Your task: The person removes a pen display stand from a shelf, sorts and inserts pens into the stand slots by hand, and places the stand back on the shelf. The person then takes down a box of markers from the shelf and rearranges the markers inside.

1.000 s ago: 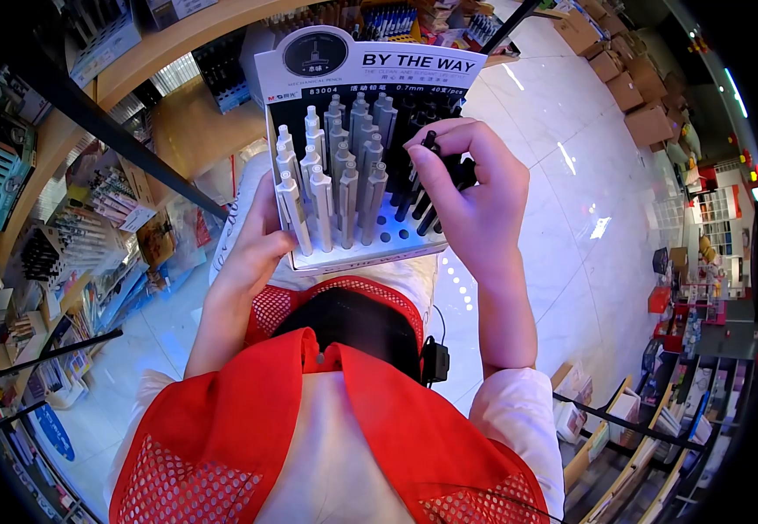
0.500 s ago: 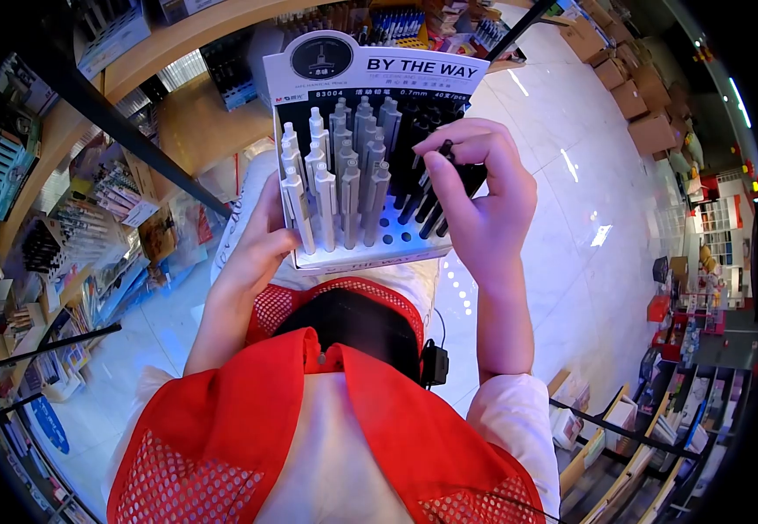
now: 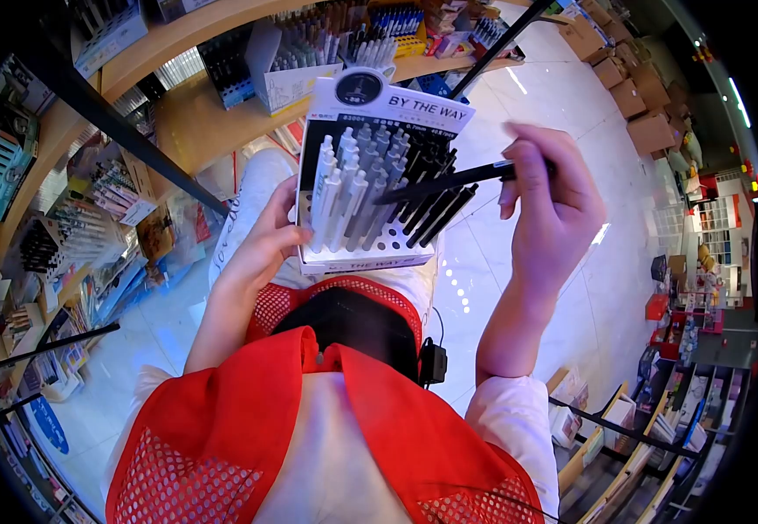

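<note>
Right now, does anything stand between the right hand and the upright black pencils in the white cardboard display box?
Only the long black pencil in the right hand, slanting in front of the upright black pencils; nothing else visible.

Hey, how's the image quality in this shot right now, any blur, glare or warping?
Head view: strong fisheye distortion, with the wooden shelf bowed and the corners black; head view: the right hand and the black pencil look slightly smeared; head view: bright reflections streak the tiled floor.
</note>
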`<state>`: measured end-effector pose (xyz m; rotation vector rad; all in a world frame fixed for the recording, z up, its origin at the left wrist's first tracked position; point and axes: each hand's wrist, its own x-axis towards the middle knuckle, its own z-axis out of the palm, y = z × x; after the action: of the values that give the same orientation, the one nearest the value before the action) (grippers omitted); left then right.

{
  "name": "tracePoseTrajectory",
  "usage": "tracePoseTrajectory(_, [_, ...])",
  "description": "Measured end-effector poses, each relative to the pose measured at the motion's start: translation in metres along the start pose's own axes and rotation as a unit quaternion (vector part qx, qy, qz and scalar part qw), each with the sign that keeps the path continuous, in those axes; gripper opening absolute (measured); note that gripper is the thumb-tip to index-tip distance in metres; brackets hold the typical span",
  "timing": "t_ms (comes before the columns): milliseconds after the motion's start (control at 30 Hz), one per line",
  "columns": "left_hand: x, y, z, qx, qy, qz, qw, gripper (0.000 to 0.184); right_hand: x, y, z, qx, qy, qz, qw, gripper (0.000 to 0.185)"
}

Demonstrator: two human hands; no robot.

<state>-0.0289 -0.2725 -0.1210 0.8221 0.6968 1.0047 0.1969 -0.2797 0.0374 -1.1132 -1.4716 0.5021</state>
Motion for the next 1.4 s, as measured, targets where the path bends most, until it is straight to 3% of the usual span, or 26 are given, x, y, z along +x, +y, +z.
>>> tracePoseTrajectory(133, [-0.004,0.011,0.006,-0.021,0.023,0.002,1.0,0.08,0.003,-0.002,-0.011,0.01,-0.087,0.073,0.993,0.013])
tracePoseTrajectory(233, [-0.007,0.014,0.004,-0.03,0.038,-0.01,0.999,0.078,0.003,-0.005,-0.017,0.064,-0.116,0.072,0.989,0.016])
tracePoseTrajectory(333, [-0.008,0.016,0.0,-0.038,0.038,-0.02,0.998,0.077,0.005,-0.007,-0.026,0.075,-0.113,0.073,0.988,0.02])
tracePoseTrajectory(467, [-0.008,0.015,-0.007,-0.049,0.034,-0.026,0.998,0.077,0.001,-0.014,-0.03,0.067,-0.032,0.095,0.993,0.013])
tracePoseTrajectory(567, [-0.009,0.019,-0.005,-0.037,0.038,0.002,0.999,0.077,0.002,-0.006,-0.028,-0.066,-0.092,-0.038,0.993,0.012])
tracePoseTrajectory(600, [-0.01,0.022,-0.002,-0.026,0.038,0.008,0.999,0.077,0.005,-0.006,-0.027,-0.14,-0.135,-0.127,0.973,0.016])
tracePoseTrajectory(733, [-0.012,0.025,0.0,-0.012,0.04,0.019,0.999,0.08,0.009,-0.008,-0.015,-0.179,-0.265,-0.216,0.922,0.019])
tracePoseTrajectory(833, [-0.014,0.028,0.002,0.01,0.049,0.033,0.998,0.082,0.013,-0.011,-0.01,-0.209,-0.309,-0.228,0.899,0.018])
tracePoseTrajectory(1033, [-0.013,0.032,0.008,0.018,0.057,0.03,0.998,0.087,0.019,-0.011,-0.004,-0.246,-0.299,-0.233,0.892,0.017])
tracePoseTrajectory(1400, [-0.011,0.025,0.001,-0.004,0.053,0.035,0.998,0.082,0.024,0.004,0.009,-0.182,-0.31,-0.203,0.911,0.013])
